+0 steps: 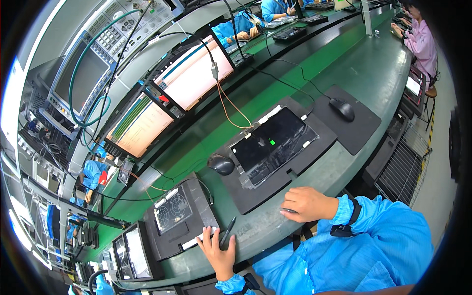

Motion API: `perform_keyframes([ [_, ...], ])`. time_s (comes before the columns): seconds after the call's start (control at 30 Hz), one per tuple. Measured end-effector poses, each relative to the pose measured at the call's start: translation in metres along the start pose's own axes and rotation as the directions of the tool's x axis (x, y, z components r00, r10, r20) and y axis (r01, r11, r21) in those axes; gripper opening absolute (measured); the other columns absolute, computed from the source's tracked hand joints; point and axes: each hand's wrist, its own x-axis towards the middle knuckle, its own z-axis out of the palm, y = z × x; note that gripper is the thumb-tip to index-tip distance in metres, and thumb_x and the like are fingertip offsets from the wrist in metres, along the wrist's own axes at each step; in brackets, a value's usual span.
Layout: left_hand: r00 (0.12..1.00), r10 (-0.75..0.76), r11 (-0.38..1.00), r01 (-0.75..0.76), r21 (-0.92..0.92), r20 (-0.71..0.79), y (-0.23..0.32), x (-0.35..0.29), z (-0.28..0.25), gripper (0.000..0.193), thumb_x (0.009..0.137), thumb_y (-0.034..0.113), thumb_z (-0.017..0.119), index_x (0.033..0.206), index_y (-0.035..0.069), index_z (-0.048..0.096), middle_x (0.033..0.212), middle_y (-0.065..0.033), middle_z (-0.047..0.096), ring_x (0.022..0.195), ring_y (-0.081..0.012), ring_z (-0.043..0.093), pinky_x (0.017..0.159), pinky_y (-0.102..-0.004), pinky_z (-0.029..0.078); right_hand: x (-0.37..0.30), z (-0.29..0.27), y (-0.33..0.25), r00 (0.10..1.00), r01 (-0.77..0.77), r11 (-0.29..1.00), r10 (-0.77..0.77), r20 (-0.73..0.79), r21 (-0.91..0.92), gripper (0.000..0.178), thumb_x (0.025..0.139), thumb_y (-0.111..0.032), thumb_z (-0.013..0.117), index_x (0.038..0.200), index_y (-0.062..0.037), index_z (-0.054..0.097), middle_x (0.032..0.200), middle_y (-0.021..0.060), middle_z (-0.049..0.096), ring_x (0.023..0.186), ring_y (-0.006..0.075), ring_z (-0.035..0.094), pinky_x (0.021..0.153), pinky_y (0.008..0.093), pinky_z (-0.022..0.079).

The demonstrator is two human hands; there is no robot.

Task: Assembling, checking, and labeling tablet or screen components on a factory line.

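Note:
My left hand [219, 252] lies at the table's front edge with its fingers spread. Its fingertips rest at the near edge of a black fixture [201, 219], over a white strip. A dark pen [228, 229] lies between its thumb and forefinger and does not look gripped. On the fixture sits a clear-covered panel [174, 211] with dark circular patterns. My right hand [307, 203] is curled above the table edge, and the tip of something thin and dark shows between its fingers. Beyond it, a dark-screened tablet [274, 143] with a small green mark lies on another black fixture [250, 197].
Two computer mice, one [221, 164] left of the tablet and one [341, 109] on a mouse pad [361, 130], flank it. Cables run to both fixtures. Two monitors [194, 73] and a test instrument [81, 73] stand behind. Co-workers in blue sit opposite; a person in pink [422, 42] sits far right.

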Motion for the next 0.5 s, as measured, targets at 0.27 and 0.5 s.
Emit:
perform_keyframes([
  [0.27, 1.0, 0.007, 1.0, -0.007, 0.021, -0.001, 0.001, -0.005, -0.003, 0.055, 0.077, 0.016, 0.084, 0.127, 0.006, 0.064, 0.144, -0.0189, 0.055, 0.139, -0.0396, 0.049, 0.122, -0.0617, 0.02, -0.001, -0.001, -0.003, 1.0, 0.01, 1.0, -0.009, -0.001, 0.008, 0.015, 0.083, -0.017, 0.076, 0.084, -0.0061, 0.066, 0.079, 0.0062, 0.052, 0.073, 0.0244, 0.057, 0.063, 0.0384, 0.05],
  [0.5, 0.999, 0.036, 0.999, -0.037, 0.029, 0.03, -0.003, 0.0, 0.004, 0.053, 0.082, 0.015, 0.081, 0.13, 0.006, 0.063, 0.147, -0.0171, 0.054, 0.142, -0.0377, 0.046, 0.123, -0.0585, 0.021, -0.009, 0.001, 0.003, 1.0, -0.001, 1.0, 0.001, 0.007, -0.014, 0.02, 0.088, -0.02, 0.072, 0.081, -0.0071, 0.059, 0.083, 0.0084, 0.051, 0.077, 0.0272, 0.056, 0.065, 0.0419, 0.05],
])
